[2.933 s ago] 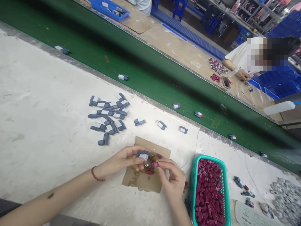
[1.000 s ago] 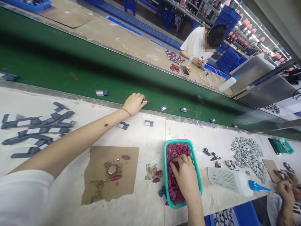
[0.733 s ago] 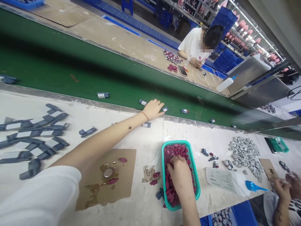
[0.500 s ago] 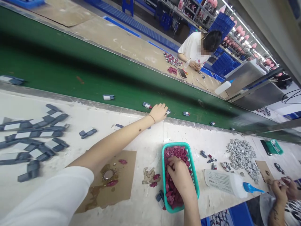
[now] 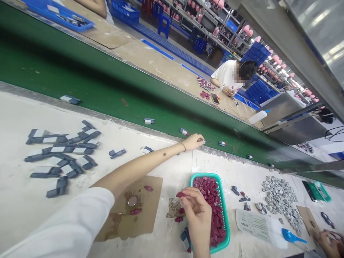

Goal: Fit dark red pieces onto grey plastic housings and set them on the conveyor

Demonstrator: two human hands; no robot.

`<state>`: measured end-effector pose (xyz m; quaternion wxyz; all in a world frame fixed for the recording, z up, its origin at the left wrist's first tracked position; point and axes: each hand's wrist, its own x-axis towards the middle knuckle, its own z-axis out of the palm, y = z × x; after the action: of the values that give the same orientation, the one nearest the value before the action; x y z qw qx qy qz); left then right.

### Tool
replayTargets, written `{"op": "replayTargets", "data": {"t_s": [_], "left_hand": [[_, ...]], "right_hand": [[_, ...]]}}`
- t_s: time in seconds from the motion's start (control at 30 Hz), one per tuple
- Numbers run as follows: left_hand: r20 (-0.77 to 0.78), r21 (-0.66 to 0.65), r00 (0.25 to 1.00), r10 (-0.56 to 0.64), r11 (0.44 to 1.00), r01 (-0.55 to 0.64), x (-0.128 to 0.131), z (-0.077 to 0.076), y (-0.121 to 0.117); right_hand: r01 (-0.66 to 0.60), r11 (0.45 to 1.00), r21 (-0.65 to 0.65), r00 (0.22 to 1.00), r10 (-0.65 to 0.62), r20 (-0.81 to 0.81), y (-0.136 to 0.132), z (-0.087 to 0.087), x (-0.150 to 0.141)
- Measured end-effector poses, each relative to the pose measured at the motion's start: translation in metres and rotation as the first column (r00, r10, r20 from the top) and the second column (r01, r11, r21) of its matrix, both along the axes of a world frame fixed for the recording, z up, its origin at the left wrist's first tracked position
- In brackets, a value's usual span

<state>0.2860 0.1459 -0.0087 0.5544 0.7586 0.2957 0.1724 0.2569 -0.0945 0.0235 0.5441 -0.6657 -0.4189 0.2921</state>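
Note:
My left hand (image 5: 194,142) reaches out over the near edge of the green conveyor belt (image 5: 166,130). Its fingers are closed around a small grey-and-white piece (image 5: 202,142), mostly hidden by them. Between the thumb and fingers of my right hand (image 5: 198,211) is a small dark red piece (image 5: 180,194). That hand is above the left rim of a green plastic basket (image 5: 224,215) heaped with similar red pieces (image 5: 208,188). On the belt, a grey-white-red piece (image 5: 184,131) lies just beyond my left wrist.
Grey-and-white parts (image 5: 67,148) lie grouped at left. Brown cardboard (image 5: 153,215) bears glue and two red pieces. A white glue bottle (image 5: 255,227) with blue nozzle lies right of the basket, near a pale heap (image 5: 279,197). A co-worker's hands (image 5: 329,242) are at lower right; another person (image 5: 228,73) sits across the belt.
My right hand has come up out of the basket to the left, now pinching a red piece. My left hand's fingers have closed around the grey-and-white piece by the belt edge. The view has shifted.

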Motion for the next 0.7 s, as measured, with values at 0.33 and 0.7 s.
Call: {"op": "replayTargets", "data": {"t_s": [0.33, 0.7], "left_hand": [[0.159, -0.633, 0.94, 0.303, 0.762, -0.139, -0.193, 0.015, -0.052], [0.047, -0.462, 0.901, 0.432, 0.809, -0.364, -0.273, -0.002, -0.118]], "right_hand": [[-0.354, 0.935, 0.002, 0.906, 0.342, 0.25, 0.029, -0.043, -0.059], [-0.573, 0.816, -0.075, 0.598, 0.479, 0.643, 0.03, -0.058, -0.069]]}}
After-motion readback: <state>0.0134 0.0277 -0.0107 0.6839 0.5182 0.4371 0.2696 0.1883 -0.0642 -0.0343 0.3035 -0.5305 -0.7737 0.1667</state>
